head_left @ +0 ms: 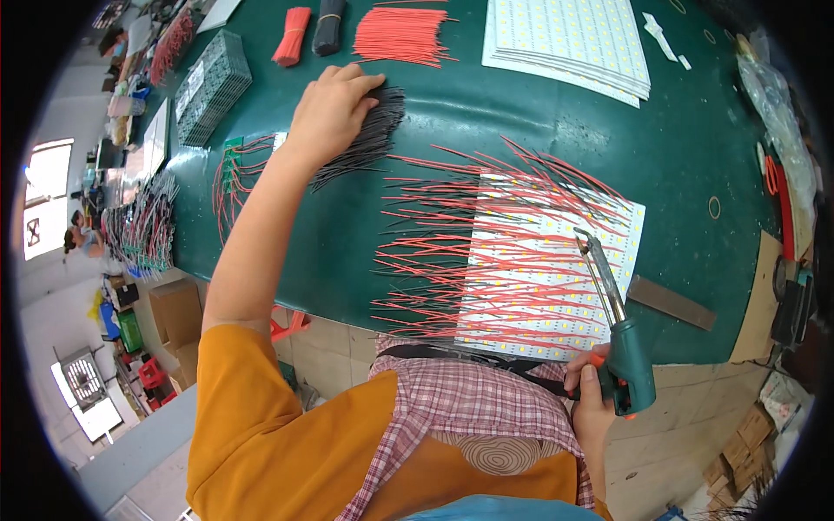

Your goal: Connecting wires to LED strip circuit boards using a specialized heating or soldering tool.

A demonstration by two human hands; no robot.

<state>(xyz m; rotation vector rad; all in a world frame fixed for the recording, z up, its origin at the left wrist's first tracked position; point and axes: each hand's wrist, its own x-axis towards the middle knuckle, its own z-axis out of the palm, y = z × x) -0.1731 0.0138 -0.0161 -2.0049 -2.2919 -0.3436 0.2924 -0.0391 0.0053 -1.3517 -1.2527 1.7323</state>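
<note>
My left hand (332,111) reaches far across the table, onto a pile of loose black wires (369,130). Its fingers curl at the pile's upper end, with thumb and forefinger on the wires; how many they hold I cannot make out. In my right hand (592,392), at the table's near edge, is a green soldering gun (632,365). The gun's metal tip (584,239) points away from me, over a white LED board sheet (543,300) with yellow chips. Red and black wires (426,252) lie across that sheet in rows, their ends jutting out over its left side.
Red wires (400,36), a red bundle (293,36) and a black bundle (328,28) lie at the back. Stacked LED sheets (569,48) stand back right. A metal bar (671,302) lies right of the gun. Left are stacked boards (211,87) and a wired green board (233,169).
</note>
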